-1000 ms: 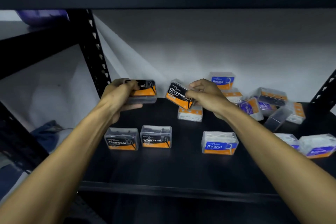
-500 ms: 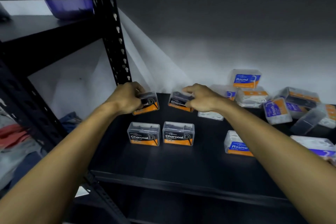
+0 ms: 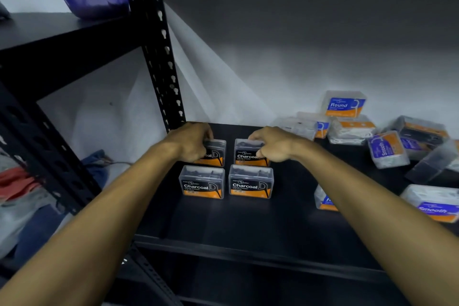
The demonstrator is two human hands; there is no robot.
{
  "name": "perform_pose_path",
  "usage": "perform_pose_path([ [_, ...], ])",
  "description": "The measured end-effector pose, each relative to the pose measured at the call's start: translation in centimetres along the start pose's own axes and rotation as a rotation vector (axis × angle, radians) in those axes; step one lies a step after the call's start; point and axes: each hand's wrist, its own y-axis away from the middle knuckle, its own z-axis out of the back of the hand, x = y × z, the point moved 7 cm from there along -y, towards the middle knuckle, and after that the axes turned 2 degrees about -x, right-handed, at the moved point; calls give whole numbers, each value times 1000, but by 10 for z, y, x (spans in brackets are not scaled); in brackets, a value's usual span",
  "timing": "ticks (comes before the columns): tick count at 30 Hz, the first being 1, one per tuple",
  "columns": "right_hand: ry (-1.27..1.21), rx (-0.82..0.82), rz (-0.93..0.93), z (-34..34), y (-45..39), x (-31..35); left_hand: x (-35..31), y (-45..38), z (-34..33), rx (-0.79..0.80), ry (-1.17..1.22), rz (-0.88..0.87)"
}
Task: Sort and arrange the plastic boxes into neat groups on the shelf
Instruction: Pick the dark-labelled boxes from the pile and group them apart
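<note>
Both clear plastic Charcoal boxes now stand on the black shelf (image 3: 248, 226), no longer lifted. My left hand (image 3: 191, 141) grips the left Charcoal box (image 3: 215, 154), my right hand (image 3: 273, 144) grips the right Charcoal box (image 3: 248, 153); labels face me, long axes left-right.

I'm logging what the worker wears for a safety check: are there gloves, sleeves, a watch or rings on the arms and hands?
None visible. The left hand and right hand are bare, as are both forearms: no sleeves, gloves or watch. Rings cannot be ruled out.
</note>
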Motion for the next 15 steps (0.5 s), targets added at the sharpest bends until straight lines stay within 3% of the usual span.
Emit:
perform_pose_path([
  [15,-2,9,11,-6,-2,3,5,-5,-8,37,33,4],
])
